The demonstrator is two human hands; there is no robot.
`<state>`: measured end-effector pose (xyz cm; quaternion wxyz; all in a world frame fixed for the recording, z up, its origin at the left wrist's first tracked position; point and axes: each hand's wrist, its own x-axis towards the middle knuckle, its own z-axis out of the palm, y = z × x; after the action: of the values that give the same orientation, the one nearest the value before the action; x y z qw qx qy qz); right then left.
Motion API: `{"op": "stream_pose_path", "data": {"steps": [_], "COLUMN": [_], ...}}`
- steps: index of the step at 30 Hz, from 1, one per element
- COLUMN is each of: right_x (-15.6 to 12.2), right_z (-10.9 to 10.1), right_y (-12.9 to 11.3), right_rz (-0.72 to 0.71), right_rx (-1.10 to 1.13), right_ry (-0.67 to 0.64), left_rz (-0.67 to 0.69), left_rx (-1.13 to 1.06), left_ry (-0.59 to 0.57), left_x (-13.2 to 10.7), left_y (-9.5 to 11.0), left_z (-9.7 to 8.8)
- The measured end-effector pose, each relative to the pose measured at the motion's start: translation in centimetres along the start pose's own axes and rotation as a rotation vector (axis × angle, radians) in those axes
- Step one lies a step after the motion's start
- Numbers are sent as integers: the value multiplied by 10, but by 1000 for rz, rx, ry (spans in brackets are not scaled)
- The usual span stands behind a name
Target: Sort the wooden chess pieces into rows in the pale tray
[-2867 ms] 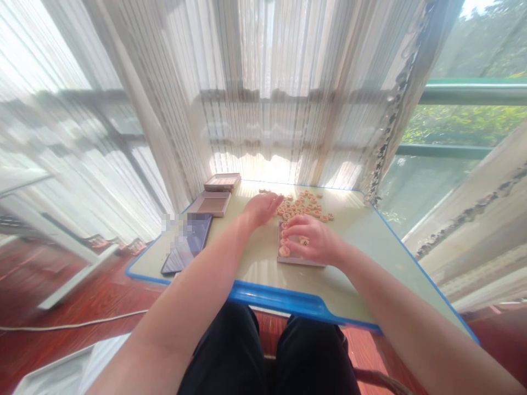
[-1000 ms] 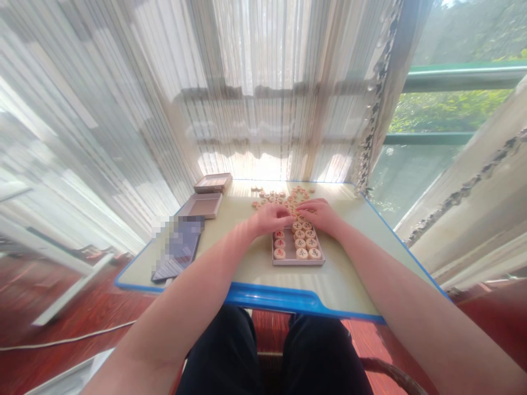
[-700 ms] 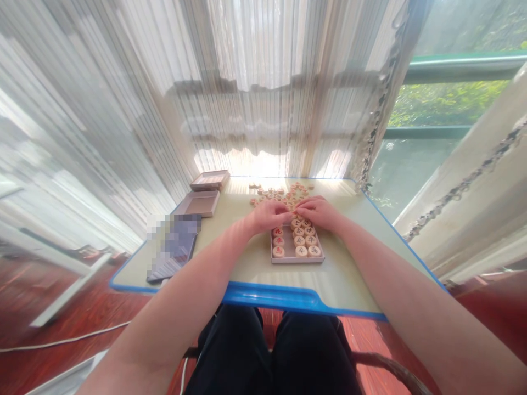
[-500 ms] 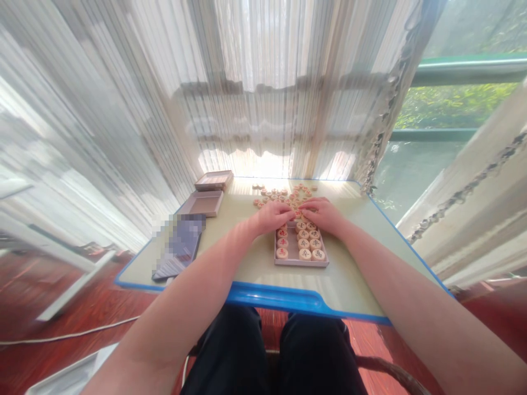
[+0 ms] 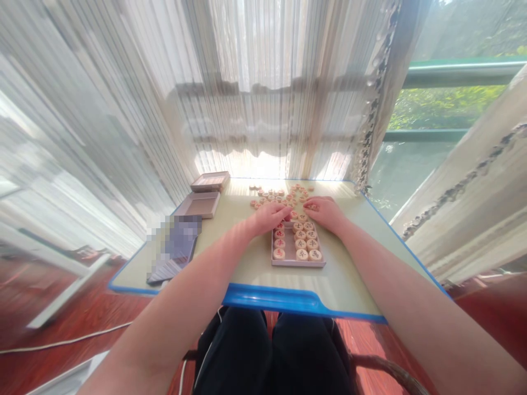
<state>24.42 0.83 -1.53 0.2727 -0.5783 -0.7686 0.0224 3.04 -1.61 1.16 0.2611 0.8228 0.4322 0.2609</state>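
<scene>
A shallow box (image 5: 290, 253) on the table holds round wooden Chinese chess pieces, with a red-marked column at left and black-marked pieces (image 5: 302, 254) in two columns at right. Its bare bottom shows between them. My left hand (image 5: 269, 218) is over the box's far left corner, fingers closed together; whatever they hold is hidden. Just beyond the far right corner, my right hand (image 5: 328, 212) has its fingertips closed around a chess piece (image 5: 313, 208), partly covered. Loose chess pieces (image 5: 272, 196) lie scattered past both hands.
At the table's left are an open box tray (image 5: 200, 205), another box (image 5: 209, 181) behind it, and a dark flat object (image 5: 181, 241), partly pixelated. A blue rim (image 5: 272, 297) edges the table (image 5: 349, 263). Sheer curtains (image 5: 263, 66) hang behind it.
My hands have moved slightly apart, uncovering pieces between them. My left fingertips have drawn together near the box's far edge. The whole view has shifted a little.
</scene>
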Motion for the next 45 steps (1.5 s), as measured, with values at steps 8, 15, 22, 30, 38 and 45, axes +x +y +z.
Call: {"op": "stream_pose_path", "data": {"steps": [8,15,22,30,38,45], "right_x": [-2,-2,-11,-39,-40,-38], "right_z": [-9,-16,-39,-48,-44,-42], "right_y": [-6,-1,-32,-82,-85,-83], "right_rz": [-22,-20,-151,-423,-464,-448], "right_rx": [-7,-29,77,-19,-148,-165], "right_ry": [-60,-110,-2,-224,-200,-256], "left_rz": [24,19,17,19,53,77], "left_rx": [95,159,177,100,105,113], "left_ry": [32,121,144,98,98,103], "left_x": [1,1,3,6,7,7], "left_y": [-1,-3,-6,-8,-6,-5], "left_z": [1,-4,-1,1,2,1]}}
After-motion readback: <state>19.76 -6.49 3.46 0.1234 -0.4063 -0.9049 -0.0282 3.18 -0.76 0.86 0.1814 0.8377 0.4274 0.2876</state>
